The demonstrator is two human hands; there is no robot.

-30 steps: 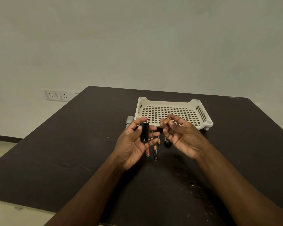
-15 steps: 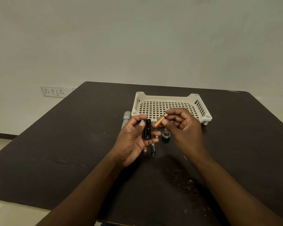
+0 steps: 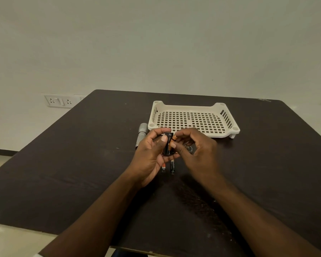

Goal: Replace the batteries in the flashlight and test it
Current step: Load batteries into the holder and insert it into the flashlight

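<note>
Dark bench [image 3: 82, 164] below, left hand [image 3: 150, 154] grips the black plastic battery holder [image 3: 167, 144] while right hand [image 3: 195, 151] pinches an orange-tipped battery [image 3: 173, 140] against it, loading underway; next it needs seating squarely.

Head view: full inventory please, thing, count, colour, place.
table: 1, dark brown, fills the lower frame
tray: 1, cream, perforated, far centre of table
flashlight body: 1, grey, left of tray, partly behind left hand
end cap: 1, dark, behind right hand, partly hidden
battery holder: 1, black, in left hand
battery: 1, orange-black, pinched by right hand against holder
loose batteries: 2 visible, on table below hands
wall socket: 1, white, left wall
left hand: 1, gripping holder
right hand: 1, gripping battery
</note>
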